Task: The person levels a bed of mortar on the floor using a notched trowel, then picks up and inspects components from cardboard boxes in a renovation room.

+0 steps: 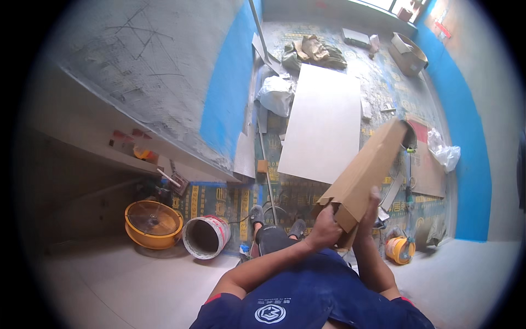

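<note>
A long brown cardboard carton [367, 164] slants from my body up to the far right, above the floor. Its near end has loose, folded flaps. My left hand [324, 229] is closed on that near end, fingers curled over the flap. My right hand [370, 215] lies along the carton's right side, palm against it with the fingers stretched out; its thumb is hidden. Beyond the carton, a large pale rectangular panel [323, 123] lies flat on the floor, its right edge partly covered by the carton.
A whitish bucket [224, 230] and an orange round tub [174, 222] stand on the left. To the right is a small yellow bucket [406, 249]. White plastic bags [275, 94], crumpled sacks [313, 48] and an open box [408, 57] lie farther off. Blue-banded walls flank the floor.
</note>
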{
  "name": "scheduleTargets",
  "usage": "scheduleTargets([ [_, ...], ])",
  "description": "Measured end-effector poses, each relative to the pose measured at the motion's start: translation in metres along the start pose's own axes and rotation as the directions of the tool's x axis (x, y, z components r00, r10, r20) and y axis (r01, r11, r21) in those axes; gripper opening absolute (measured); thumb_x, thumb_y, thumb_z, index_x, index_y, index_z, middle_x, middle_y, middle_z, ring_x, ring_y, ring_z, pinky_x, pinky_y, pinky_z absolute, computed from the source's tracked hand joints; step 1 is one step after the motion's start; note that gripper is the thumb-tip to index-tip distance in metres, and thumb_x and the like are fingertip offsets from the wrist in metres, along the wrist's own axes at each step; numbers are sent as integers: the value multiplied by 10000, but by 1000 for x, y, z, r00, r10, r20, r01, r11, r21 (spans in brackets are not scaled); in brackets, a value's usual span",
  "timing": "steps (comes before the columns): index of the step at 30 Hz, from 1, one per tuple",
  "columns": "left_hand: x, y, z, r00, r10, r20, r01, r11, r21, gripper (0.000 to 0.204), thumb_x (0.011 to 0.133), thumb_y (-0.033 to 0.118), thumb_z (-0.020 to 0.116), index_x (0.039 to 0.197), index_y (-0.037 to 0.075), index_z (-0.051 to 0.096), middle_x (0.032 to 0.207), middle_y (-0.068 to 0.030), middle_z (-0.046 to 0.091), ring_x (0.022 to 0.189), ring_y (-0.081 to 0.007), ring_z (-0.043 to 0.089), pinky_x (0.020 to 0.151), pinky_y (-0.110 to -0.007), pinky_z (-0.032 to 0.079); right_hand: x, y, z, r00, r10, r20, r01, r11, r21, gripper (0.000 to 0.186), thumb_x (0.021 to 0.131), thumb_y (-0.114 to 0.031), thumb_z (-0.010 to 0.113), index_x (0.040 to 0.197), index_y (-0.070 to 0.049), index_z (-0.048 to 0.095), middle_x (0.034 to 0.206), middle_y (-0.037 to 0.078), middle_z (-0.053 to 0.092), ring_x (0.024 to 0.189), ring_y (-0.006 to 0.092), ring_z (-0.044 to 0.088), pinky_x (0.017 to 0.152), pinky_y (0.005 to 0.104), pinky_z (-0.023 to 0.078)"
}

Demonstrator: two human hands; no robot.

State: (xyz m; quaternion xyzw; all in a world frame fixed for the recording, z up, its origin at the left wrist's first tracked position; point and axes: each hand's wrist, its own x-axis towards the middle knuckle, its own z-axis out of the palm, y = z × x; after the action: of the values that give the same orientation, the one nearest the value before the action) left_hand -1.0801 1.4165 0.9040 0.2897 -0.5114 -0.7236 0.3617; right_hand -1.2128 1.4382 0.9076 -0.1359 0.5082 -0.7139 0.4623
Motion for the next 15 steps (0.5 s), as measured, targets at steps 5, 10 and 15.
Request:
scheduleTargets([
  [5,9,46,4,959,-254,130,277,724,-632,427,988,153,567,1376,-1,478,1276,-118,601,1123,-196,622,948,-334,520,-20,-41,14,862,-503,-66,506,862,40,600,954,-332,508,1433,8,388,1324,208,518,1175,297,576,966,430,514],
  [10,14,58,-3,937,-101,335,336,520,-785,505,962,145,618,1412,3,440,1284,-134,598,1127,-209,631,943,-351,538,-33,-69,-19,569,-809,150,799,500,-334,539,943,-316,542,1357,11,433,1248,193,542,1110,293,586,928,427,510],
  [15,8,61,-9,946,-46,321,307,443,-842,590,947,187,647,1450,21,389,1322,-130,561,1185,-218,594,986,-375,509,-42,-98,-21,417,-895,155,833,309,-459,470,927,-312,584,1253,16,504,1131,175,590,1002,278,618,856,411,523],
])
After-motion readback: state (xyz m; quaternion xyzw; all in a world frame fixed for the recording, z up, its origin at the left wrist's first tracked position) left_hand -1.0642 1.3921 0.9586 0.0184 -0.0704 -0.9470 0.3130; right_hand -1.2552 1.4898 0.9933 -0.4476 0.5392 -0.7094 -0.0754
